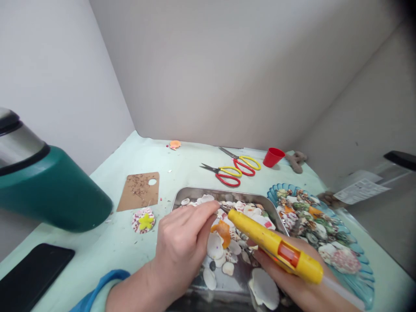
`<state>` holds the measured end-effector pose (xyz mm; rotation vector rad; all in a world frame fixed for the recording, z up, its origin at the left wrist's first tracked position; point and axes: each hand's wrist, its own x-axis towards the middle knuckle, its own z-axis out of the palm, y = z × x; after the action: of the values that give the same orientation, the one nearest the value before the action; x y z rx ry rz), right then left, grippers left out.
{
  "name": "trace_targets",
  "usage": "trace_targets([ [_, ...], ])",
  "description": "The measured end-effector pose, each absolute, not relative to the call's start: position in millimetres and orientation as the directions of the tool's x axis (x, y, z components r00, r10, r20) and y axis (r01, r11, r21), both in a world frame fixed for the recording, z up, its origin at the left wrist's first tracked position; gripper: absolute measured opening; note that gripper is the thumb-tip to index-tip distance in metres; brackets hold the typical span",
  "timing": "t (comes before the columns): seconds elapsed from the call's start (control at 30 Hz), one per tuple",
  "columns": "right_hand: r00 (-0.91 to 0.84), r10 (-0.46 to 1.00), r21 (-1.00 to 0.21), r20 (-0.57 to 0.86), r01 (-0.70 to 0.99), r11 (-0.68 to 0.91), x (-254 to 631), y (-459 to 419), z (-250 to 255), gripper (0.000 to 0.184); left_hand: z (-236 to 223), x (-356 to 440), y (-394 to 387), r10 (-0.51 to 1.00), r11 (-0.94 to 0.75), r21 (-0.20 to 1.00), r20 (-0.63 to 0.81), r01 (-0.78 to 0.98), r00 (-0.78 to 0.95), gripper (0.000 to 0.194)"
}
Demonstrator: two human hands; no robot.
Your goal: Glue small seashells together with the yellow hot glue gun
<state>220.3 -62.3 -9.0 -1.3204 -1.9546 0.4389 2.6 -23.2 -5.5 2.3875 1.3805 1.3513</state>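
My right hand (289, 271) is wrapped round a yellow hot glue gun (266, 238), with a pale glue stick (342, 292) coming out of its back end. The gun's dark nozzle points left, close to the fingertips of my left hand (182, 240). Those fingers are pinched together, and whatever they hold is hidden. Both hands are over a metal tray (227, 190) of loose seashells. In it lie an orange shell (222, 233), white shells (215, 246) and a large white scallop shell (264, 288) by my right hand.
A blue scalloped plate (365, 277) of shells stands on the right. Two pairs of scissors (227, 175) and a red cup (273, 157) lie beyond the tray. To the left are brown cardboard (139, 190), a shell-covered disc with a yellow star (144, 221), a green bottle (58, 195) and a black phone (35, 273).
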Motion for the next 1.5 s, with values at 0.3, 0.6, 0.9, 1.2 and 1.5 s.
trace_targets([
  [0.3,-0.278,0.919,-0.7,0.279,0.596,0.393,225.1,-62.7,-8.5,0.013,-5.3,3.1,-21.6,0.772,-0.573,0.555,0.613,0.603,0.169,0.026],
  [0.6,-0.294,0.894,-0.69,0.337,0.569,0.447,214.4,-60.1,1.6,0.007,9.3,9.1,-9.0,0.97,0.239,0.971,-0.239,0.0,0.046,0.014],
  [0.9,-0.435,0.757,-0.417,0.487,0.646,0.639,222.1,-57.2,-14.6,0.025,0.2,5.4,-5.8,0.917,0.391,0.88,-0.35,-0.267,0.189,0.024],
  [1.2,-0.499,0.726,-0.212,0.473,0.735,0.643,221.4,-57.8,-8.9,0.02,0.4,5.5,-4.4,0.909,0.409,0.87,-0.363,-0.276,0.205,0.024],
  [1.5,-0.489,0.771,-0.236,0.408,0.76,0.606,222.7,-61.3,-13.4,0.025,-0.1,6.5,-4.0,0.922,0.378,0.897,-0.343,-0.228,0.177,0.023],
])
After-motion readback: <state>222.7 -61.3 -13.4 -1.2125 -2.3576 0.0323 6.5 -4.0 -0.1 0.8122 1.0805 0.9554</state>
